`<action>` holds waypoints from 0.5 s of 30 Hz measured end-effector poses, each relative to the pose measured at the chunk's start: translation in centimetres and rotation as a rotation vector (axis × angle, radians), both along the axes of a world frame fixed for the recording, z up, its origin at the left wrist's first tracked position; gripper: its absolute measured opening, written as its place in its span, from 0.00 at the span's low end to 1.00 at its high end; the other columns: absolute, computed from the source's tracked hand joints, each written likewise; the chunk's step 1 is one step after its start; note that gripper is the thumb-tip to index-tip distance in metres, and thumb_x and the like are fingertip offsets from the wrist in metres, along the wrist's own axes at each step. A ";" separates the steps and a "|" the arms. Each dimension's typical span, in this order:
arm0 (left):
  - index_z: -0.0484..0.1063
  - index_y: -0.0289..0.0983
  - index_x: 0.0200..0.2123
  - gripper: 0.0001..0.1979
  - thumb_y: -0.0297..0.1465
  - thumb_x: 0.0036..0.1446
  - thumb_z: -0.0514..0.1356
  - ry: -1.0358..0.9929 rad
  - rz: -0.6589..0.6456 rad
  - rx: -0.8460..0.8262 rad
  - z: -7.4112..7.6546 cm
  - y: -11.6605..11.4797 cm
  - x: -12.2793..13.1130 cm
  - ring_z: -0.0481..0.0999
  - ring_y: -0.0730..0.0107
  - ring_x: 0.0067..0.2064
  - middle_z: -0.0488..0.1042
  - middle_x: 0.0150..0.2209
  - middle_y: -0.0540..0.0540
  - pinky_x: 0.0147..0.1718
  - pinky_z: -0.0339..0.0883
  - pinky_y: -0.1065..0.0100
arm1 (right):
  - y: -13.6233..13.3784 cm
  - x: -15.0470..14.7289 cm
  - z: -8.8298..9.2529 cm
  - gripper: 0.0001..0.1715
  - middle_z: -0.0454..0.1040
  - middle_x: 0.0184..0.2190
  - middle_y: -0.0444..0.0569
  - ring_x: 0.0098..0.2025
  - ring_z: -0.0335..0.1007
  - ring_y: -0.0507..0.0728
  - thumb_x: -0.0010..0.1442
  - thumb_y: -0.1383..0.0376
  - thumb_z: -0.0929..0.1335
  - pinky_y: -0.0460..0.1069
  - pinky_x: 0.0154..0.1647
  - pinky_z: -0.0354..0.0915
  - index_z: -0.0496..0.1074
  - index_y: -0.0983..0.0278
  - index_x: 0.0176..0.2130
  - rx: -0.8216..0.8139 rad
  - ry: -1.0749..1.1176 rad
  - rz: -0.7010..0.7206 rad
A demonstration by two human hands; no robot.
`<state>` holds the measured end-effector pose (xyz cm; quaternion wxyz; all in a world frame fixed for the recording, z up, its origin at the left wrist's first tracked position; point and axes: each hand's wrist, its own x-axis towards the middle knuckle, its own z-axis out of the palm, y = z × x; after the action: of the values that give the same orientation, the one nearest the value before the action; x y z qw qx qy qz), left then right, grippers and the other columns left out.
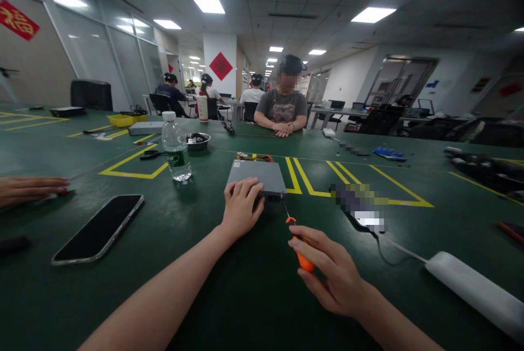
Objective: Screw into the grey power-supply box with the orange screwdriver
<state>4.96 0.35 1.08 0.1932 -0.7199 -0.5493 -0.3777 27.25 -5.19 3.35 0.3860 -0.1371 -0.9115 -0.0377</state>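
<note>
My left hand [241,206] rests on the near edge of a flat grey metal box [262,174] that lies on the green table, with coloured wires at its far end. My right hand [327,272] holds an orange-handled screwdriver [302,253], whose thin shaft points toward the near right corner of the box. The tip looks close to the box's near side, but I cannot tell if it touches.
A black phone [99,228] lies at the left, a water bottle [176,148] behind it, and a white power strip [470,288] at the right. Another person's hand [28,188] rests at the far left. A person [282,108] sits opposite. Yellow tape lines [311,182] mark the table.
</note>
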 end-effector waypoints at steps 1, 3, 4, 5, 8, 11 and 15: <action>0.65 0.42 0.47 0.13 0.34 0.57 0.53 0.001 0.001 0.000 0.0 0.0 0.0 0.63 0.62 0.54 0.69 0.51 0.46 0.53 0.47 0.56 | 0.0 -0.1 -0.1 0.20 0.66 0.49 0.61 0.48 0.69 0.61 0.60 0.68 0.62 0.53 0.41 0.70 0.59 0.66 0.52 0.005 0.030 0.007; 0.65 0.42 0.47 0.13 0.34 0.57 0.53 0.001 0.001 -0.002 0.0 0.0 0.0 0.63 0.62 0.54 0.69 0.51 0.46 0.53 0.47 0.56 | 0.1 -0.2 -0.3 0.19 0.68 0.47 0.60 0.46 0.70 0.60 0.59 0.68 0.64 0.52 0.40 0.71 0.58 0.65 0.50 -0.007 0.093 0.011; 0.65 0.42 0.47 0.13 0.34 0.57 0.53 0.002 0.000 -0.004 0.0 0.0 -0.1 0.63 0.62 0.55 0.69 0.51 0.46 0.53 0.47 0.56 | 0.1 -0.2 -0.4 0.18 0.68 0.47 0.59 0.46 0.71 0.60 0.60 0.68 0.64 0.52 0.39 0.71 0.57 0.64 0.49 -0.030 0.113 0.009; 0.65 0.42 0.47 0.13 0.34 0.57 0.53 0.001 -0.001 -0.006 0.0 0.0 -0.1 0.63 0.62 0.55 0.69 0.52 0.46 0.53 0.47 0.56 | 0.2 -0.2 -0.5 0.18 0.68 0.47 0.59 0.46 0.71 0.60 0.60 0.67 0.65 0.52 0.40 0.71 0.56 0.64 0.49 -0.060 0.120 0.006; 0.65 0.42 0.47 0.14 0.34 0.57 0.53 -0.003 0.002 -0.010 -0.1 0.0 -0.1 0.63 0.62 0.55 0.69 0.52 0.46 0.53 0.47 0.56 | 0.1 -0.1 -0.5 0.20 0.65 0.50 0.61 0.50 0.68 0.62 0.62 0.64 0.63 0.55 0.44 0.69 0.55 0.65 0.52 -0.122 0.083 0.031; 0.65 0.43 0.47 0.13 0.34 0.57 0.53 -0.008 0.005 -0.009 -0.1 0.0 0.0 0.63 0.61 0.55 0.69 0.52 0.46 0.53 0.47 0.55 | 0.0 -0.1 -0.3 0.21 0.62 0.53 0.62 0.52 0.65 0.62 0.64 0.64 0.58 0.56 0.45 0.67 0.56 0.66 0.55 -0.080 -0.024 0.027; 0.65 0.43 0.47 0.14 0.33 0.57 0.53 -0.009 -0.002 -0.012 0.0 0.0 0.1 0.63 0.61 0.55 0.69 0.51 0.45 0.53 0.46 0.55 | 0.0 -0.6 -0.3 0.19 0.64 0.51 0.61 0.50 0.66 0.61 0.63 0.63 0.61 0.53 0.42 0.68 0.59 0.65 0.53 -0.010 -0.003 -0.001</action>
<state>5.06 0.32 1.09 0.1860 -0.7201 -0.5516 -0.3776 26.62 -5.21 3.07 0.3841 -0.1396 -0.9121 -0.0337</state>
